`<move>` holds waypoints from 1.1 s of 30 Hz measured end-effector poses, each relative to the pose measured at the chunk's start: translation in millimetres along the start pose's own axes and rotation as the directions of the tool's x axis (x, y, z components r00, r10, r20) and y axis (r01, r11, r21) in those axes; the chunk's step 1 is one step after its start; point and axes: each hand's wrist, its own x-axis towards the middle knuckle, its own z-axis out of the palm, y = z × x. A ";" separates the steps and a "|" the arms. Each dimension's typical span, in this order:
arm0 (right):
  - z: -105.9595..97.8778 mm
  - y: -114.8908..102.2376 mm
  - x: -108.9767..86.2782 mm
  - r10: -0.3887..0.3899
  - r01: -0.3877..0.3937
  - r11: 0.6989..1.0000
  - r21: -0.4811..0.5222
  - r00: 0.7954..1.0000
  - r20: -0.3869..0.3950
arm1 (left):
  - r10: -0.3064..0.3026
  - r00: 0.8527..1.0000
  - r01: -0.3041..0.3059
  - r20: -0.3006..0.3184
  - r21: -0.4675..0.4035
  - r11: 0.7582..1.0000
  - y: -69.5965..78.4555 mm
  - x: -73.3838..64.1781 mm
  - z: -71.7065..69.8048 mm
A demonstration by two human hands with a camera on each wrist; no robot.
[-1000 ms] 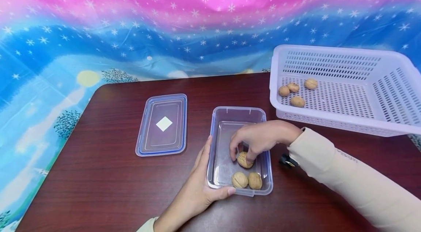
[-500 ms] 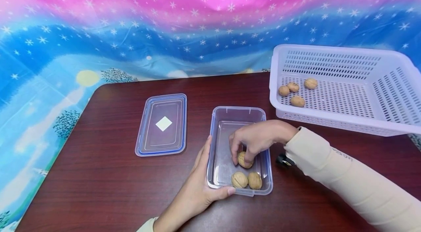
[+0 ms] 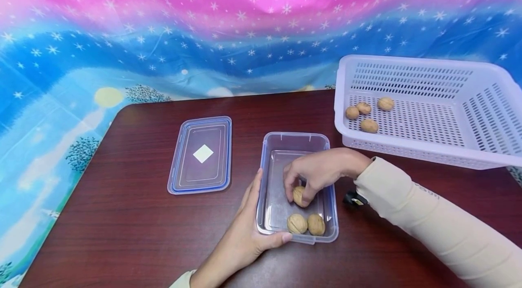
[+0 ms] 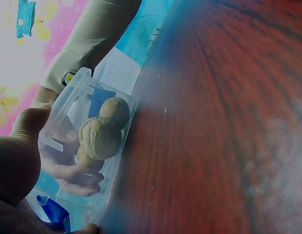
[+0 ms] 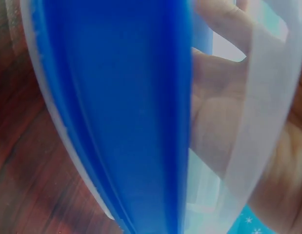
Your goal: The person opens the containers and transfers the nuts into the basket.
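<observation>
A clear plastic food container [image 3: 277, 188] stands without its lid on the table. At its front left corner my left hand [image 3: 246, 229] holds it, thumb over the front edge and fingers along the left side. Reaching inside from the right, my right hand [image 3: 316, 172] pinches a walnut [image 3: 298, 195] close to the container floor. Two more walnuts [image 3: 297, 223] lie side by side at the front end, and the left wrist view shows them near the clear wall. In the right wrist view a blue strip [image 5: 116, 112] on the container covers much of the picture.
To the left lies the blue-rimmed lid [image 3: 200, 156] with a white square on it. A white slotted basket [image 3: 424, 146] stands at the back right, holding several walnuts [image 3: 369, 125]. A patterned cloth [image 3: 244, 29] hangs behind the dark wood table [image 3: 122, 215].
The pinched walnut has shifted slightly up and left in the head view, with the right fingers closing further over it. My left hand, the container, the lid and the basket stay put.
</observation>
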 end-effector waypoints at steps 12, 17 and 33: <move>-5.8 5.2 -13.9 -0.052 0.066 0.982 0.177 0.995 -0.086 | 0.008 1.000 -0.008 0.000 0.000 1.000 -0.4 1.6 0.0; -7.2 6.3 -20.5 -0.049 0.082 0.970 0.229 0.988 -0.148 | 0.007 1.000 -0.007 -0.003 -0.007 1.000 -0.7 1.3 0.2; -6.9 15.5 -32.9 -0.115 0.213 0.922 0.324 0.948 -0.295 | 0.004 1.000 -0.004 -0.004 -0.008 1.000 -0.1 1.1 -0.1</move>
